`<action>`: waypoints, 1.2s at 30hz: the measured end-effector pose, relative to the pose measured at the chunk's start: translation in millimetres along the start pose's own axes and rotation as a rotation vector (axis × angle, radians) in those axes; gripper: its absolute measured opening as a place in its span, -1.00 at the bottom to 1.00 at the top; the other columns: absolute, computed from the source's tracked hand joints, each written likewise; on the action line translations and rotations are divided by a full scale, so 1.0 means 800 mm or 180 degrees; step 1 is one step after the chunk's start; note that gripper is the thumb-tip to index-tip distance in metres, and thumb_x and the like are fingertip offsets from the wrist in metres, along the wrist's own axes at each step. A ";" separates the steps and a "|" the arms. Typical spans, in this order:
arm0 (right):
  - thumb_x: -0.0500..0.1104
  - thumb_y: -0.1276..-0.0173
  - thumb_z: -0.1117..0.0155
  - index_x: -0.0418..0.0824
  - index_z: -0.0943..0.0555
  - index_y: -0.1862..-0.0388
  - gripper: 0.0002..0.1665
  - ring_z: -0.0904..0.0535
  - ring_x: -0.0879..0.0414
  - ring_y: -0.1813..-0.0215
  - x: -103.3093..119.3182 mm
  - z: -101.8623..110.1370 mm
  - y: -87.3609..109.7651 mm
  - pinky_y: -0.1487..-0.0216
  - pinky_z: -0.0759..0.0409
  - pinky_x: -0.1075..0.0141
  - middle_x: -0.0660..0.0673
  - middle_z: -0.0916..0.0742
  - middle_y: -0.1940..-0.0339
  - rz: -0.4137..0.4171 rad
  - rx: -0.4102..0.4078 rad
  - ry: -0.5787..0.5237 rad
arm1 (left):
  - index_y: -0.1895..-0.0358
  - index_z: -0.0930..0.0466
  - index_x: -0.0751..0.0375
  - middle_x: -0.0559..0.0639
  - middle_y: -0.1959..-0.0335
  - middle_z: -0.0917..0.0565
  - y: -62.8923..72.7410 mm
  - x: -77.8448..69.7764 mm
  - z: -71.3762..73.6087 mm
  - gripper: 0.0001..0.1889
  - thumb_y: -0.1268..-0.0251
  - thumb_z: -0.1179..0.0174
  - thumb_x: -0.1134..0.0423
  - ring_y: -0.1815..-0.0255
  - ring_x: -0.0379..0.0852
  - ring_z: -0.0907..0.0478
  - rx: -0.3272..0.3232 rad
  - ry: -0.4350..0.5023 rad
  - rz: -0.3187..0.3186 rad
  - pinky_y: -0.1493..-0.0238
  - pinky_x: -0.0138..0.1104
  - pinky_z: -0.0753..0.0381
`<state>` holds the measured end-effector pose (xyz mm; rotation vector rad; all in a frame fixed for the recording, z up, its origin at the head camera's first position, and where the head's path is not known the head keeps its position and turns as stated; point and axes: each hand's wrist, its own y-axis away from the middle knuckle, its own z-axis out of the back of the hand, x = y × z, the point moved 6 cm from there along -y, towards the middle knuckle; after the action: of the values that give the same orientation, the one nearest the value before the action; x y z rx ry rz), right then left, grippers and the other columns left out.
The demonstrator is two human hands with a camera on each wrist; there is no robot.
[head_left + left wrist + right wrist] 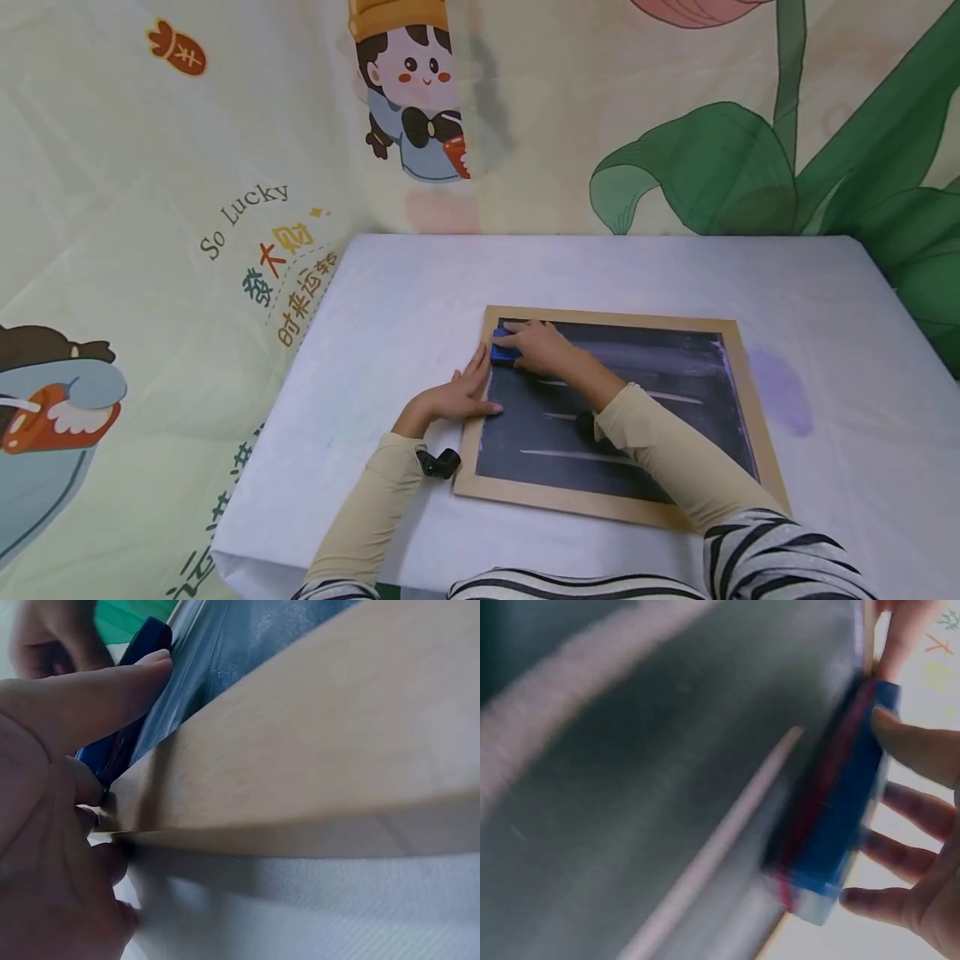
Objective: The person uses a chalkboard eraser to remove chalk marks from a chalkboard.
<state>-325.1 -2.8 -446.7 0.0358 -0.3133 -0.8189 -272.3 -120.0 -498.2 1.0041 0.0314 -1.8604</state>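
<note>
A wood-framed chalkboard lies on the white-covered table, marked with several pale chalk lines. At its upper left corner my right hand grips a blue board eraser against the dark surface. In the right wrist view the eraser shows a red layer beside its blue body, with thumb on one side and fingers on the other. My left hand rests at the board's left edge, its fingers along the outer side and its thumb reaching over the wooden frame.
The white table cover extends around the board, with a faint purple stain to the right. Behind stands a printed cloth with cartoon figures and green leaves. A small black wrist camera sits on the left sleeve.
</note>
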 end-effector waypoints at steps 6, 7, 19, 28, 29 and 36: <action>-0.17 -0.22 -0.26 0.13 -0.30 -0.34 -0.30 -0.34 -0.24 -0.25 -0.006 -0.008 0.002 -0.17 -0.30 -0.19 -0.12 -0.30 -0.41 -0.0088 -0.0058 -0.0014 | -0.40 0.59 0.13 -0.01 -0.40 0.67 0.000 0.003 -0.001 0.00 -0.26 -0.08 -0.02 -0.45 -0.08 0.59 0.0008 -0.0020 0.0001 -0.37 0.08 0.42; -0.16 -0.21 -0.27 0.12 -0.31 -0.33 -0.30 -0.35 -0.24 -0.24 -0.008 -0.007 0.005 -0.16 -0.31 -0.18 -0.13 -0.31 -0.40 -0.0092 -0.0094 -0.0011 | -0.41 0.57 0.14 0.00 -0.40 0.66 0.000 0.002 0.000 0.00 -0.26 -0.08 -0.01 -0.45 -0.07 0.59 -0.0008 -0.0011 -0.0013 -0.37 0.09 0.42; -0.27 -0.16 -0.29 -0.12 -0.39 -0.28 -0.33 -0.34 -0.33 -0.23 -0.099 0.004 0.095 -0.12 -0.38 -0.12 -0.35 -0.35 -0.33 -0.0304 -0.0310 -0.0320 | -0.42 0.53 0.19 0.02 -0.41 0.64 0.004 0.005 -0.001 -0.01 -0.26 -0.08 -0.02 -0.45 -0.07 0.58 -0.0023 -0.0100 -0.0053 -0.38 0.08 0.40; -0.34 -0.15 -0.27 -0.26 -0.35 -0.28 -0.32 -0.33 -0.40 -0.20 -0.179 0.008 0.177 -0.05 -0.40 -0.15 -0.47 -0.33 -0.30 -0.0507 -0.0430 -0.0627 | -0.41 0.56 0.17 0.02 -0.41 0.65 0.006 0.005 0.001 0.00 -0.26 -0.07 -0.04 -0.45 -0.08 0.57 0.0016 -0.0150 -0.0014 -0.39 0.05 0.40; -0.34 -0.14 -0.27 -0.27 -0.35 -0.28 -0.32 -0.34 -0.41 -0.18 -0.186 0.009 0.186 -0.03 -0.41 -0.15 -0.47 -0.33 -0.29 -0.0543 -0.0455 -0.0625 | -0.41 0.56 0.18 0.02 -0.41 0.65 0.006 0.004 0.001 0.00 -0.26 -0.07 -0.03 -0.45 -0.07 0.57 0.0012 -0.0153 -0.0025 -0.39 0.06 0.40; -0.35 -0.12 -0.29 -0.30 -0.34 -0.28 -0.30 -0.34 -0.42 -0.17 -0.210 0.011 0.208 -0.03 -0.42 -0.15 -0.50 -0.32 -0.28 -0.0652 -0.0490 -0.0642 | -0.41 0.56 0.18 0.02 -0.40 0.66 0.005 0.003 0.002 0.00 -0.26 -0.08 -0.03 -0.45 -0.07 0.57 0.0010 -0.0137 -0.0026 -0.38 0.06 0.41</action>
<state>-316.5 233.5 -457.2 -0.1621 -0.4408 -1.0506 -270.5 -124.6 -496.8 0.9671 0.0070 -1.8896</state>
